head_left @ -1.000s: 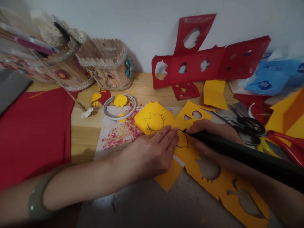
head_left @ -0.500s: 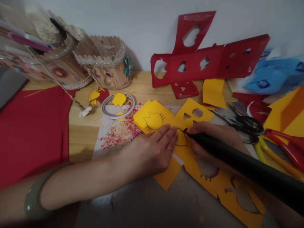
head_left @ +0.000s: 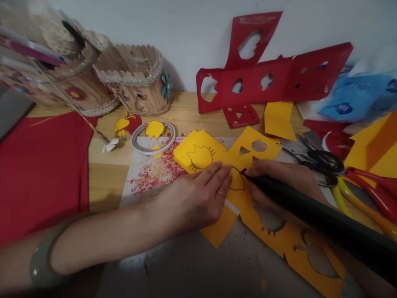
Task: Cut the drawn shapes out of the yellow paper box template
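Note:
My left hand [head_left: 201, 196] lies with outstretched fingers on yellow paper [head_left: 200, 155], pressing it down. On that paper is a pencilled crown-topped round shape with short lash-like strokes. In my right hand [head_left: 287, 174] is a thick black pen [head_left: 310, 213], its tip at a dark curved outline [head_left: 244, 184] beside my left fingertips; part of the outline is hidden under them. A yellow sheet with cut-out shapes [head_left: 287, 244] runs beneath my right hand toward the lower right. Another yellow piece with small holes [head_left: 252, 140] lies above the pen tip.
Scissors with black handles [head_left: 325, 161] and red-handled ones [head_left: 369, 186] lie right. Red cut-out card [head_left: 256, 89] leans at the wall. A white ring [head_left: 133, 142], craft-stick baskets [head_left: 133, 91] and red sheets [head_left: 40, 165] are left. A blue packet [head_left: 356, 97] stands back right.
The view has shifted very slightly. Both hands, the pen and the papers keep almost the same positions.

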Available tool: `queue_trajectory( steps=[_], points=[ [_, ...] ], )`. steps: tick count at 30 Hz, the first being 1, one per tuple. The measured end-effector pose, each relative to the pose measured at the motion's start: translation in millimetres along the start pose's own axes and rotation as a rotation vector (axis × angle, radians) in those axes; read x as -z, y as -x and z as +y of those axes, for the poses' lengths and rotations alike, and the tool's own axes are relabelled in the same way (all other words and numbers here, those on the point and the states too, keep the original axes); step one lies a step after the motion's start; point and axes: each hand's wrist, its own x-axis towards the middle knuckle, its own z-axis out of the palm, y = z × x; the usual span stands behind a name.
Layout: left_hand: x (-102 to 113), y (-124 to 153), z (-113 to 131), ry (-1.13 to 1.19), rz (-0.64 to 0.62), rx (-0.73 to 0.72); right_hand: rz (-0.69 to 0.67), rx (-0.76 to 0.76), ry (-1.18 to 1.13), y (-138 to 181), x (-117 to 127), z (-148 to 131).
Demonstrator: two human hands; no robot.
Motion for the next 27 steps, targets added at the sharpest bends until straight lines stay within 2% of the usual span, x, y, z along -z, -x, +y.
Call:
queue_trajectory(
  steps=[14,27],
  points=[
    [0.9,-0.2,0.1,0.010,-0.028,-0.003,-0.014,-0.034,0.015,1.6,0.7,-0.3],
    [1.4,0.4,0.3,0.013,-0.028,-0.008,0.027,-0.032,0.050,3.2,0.6,-2.4]
  ],
)
